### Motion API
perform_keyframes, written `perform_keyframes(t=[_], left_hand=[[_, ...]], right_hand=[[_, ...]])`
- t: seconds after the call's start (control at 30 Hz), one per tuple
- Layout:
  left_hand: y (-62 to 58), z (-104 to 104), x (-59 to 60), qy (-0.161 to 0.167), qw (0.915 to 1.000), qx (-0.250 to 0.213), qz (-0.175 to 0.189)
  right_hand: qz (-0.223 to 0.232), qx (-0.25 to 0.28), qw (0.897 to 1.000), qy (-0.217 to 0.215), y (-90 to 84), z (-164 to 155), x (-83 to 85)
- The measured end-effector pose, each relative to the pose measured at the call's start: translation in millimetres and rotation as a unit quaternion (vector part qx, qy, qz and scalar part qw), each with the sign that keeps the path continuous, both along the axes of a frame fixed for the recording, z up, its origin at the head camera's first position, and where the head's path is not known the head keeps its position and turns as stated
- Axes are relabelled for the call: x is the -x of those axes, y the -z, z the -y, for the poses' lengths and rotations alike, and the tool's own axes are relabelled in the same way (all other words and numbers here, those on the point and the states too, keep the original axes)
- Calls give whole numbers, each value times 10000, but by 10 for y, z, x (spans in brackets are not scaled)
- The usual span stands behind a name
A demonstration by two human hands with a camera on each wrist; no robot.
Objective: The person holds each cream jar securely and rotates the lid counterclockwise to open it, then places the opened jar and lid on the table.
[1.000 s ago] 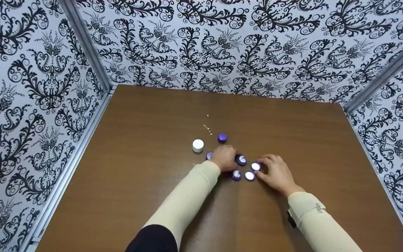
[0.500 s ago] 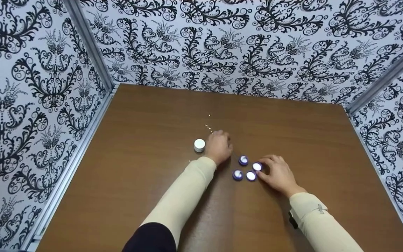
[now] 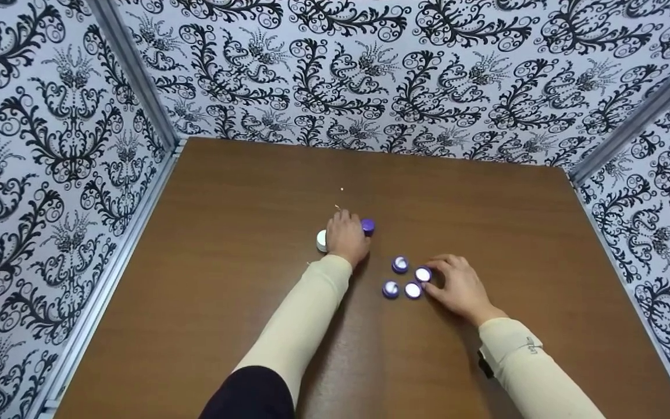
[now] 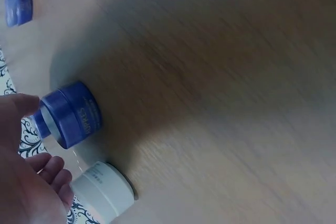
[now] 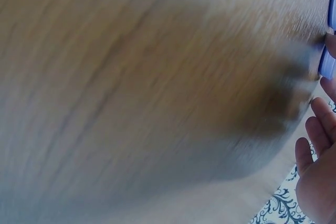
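Observation:
In the head view my left hand [image 3: 346, 237] reaches over the table between a white jar [image 3: 321, 241] and a purple jar [image 3: 368, 226]. From the left wrist, a purple-blue jar [image 4: 79, 114] with pale lettering sits between thumb and fingers. The thumb tip is right at its upper rim, while the loosely bent fingers stay apart from it, beside the white jar [image 4: 105, 191]. My right hand [image 3: 459, 290] pinches a purple-rimmed, white-faced jar lid [image 3: 423, 274] between thumb and fingers. Its other fingers extend loosely in the right wrist view.
Close by the right hand lie another white-faced lid [image 3: 413, 290] and two small purple containers, one farther back [image 3: 400, 264] and one nearer [image 3: 391, 289], both white inside. Tiny pale specks [image 3: 338, 206] dot the brown table [image 3: 242, 233]. Patterned walls [image 3: 346, 87] border its back and sides.
My left hand has moved left and away from me, from beside the small purple containers to the white jar, now covering the nearer purple jar. My right hand has stayed at the lid.

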State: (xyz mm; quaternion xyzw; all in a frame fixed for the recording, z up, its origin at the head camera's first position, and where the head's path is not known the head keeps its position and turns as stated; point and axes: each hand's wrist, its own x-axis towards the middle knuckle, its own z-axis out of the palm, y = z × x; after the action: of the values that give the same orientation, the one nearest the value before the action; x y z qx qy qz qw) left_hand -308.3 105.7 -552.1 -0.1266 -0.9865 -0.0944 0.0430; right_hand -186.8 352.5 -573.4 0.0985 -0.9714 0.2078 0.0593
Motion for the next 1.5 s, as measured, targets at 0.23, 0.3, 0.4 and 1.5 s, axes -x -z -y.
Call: perform_keyframes(t=[0.23,0.3,0.4,1.5], left_hand=[[19,-21,-4,47,9998,169,47],[19,-30,0,37,9998,199,47],[22,-44,12,0,9996,265,62],[57,-94,34,-15,9988,-444,-216]], right_hand=[[-160,54,9998,-60,-10,-5,-24],[-170,71,9998,-66,-19,-4,-30],[-104,83,9999,-32,-42,4,-32],[47,-49,10000,-33,-52,-4,-37]])
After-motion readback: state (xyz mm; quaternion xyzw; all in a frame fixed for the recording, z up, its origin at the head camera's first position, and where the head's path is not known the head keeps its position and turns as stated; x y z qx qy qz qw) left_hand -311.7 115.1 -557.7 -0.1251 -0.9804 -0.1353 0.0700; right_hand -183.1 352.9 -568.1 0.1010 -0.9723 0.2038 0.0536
